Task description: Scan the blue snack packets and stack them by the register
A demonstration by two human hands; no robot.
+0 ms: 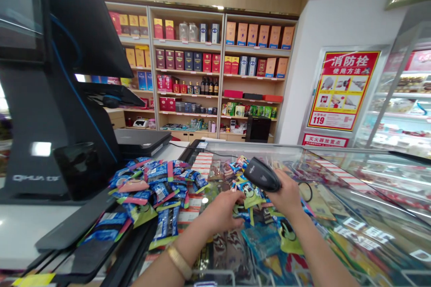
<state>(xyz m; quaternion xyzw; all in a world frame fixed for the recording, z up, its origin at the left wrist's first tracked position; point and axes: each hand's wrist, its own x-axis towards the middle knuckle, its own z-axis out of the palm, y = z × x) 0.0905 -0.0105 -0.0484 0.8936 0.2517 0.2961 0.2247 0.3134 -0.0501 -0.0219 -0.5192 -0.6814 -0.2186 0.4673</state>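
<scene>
My right hand (286, 193) is wrapped round the handle of a black barcode scanner (261, 174), its head pointing left over the glass counter. My left hand (222, 211), with a gold bracelet (178, 261) on the wrist, reaches in just below the scanner. Its thumb and fingers are apart, beside small blue and green snack packets (251, 195) on the glass; no packet is clearly held. Under my right forearm lies another green packet (290, 235). To the left, a heap of similar packets (161, 181) is piled at the counter's edge.
A large black checkout terminal (60, 125) stands at the left. The glass-topped freezer (340, 202) stretches away to the right, with goods visible beneath. Behind are shelves (188, 47) of boxes and bottles, and a red fire-hydrant sign (344, 89) on the wall.
</scene>
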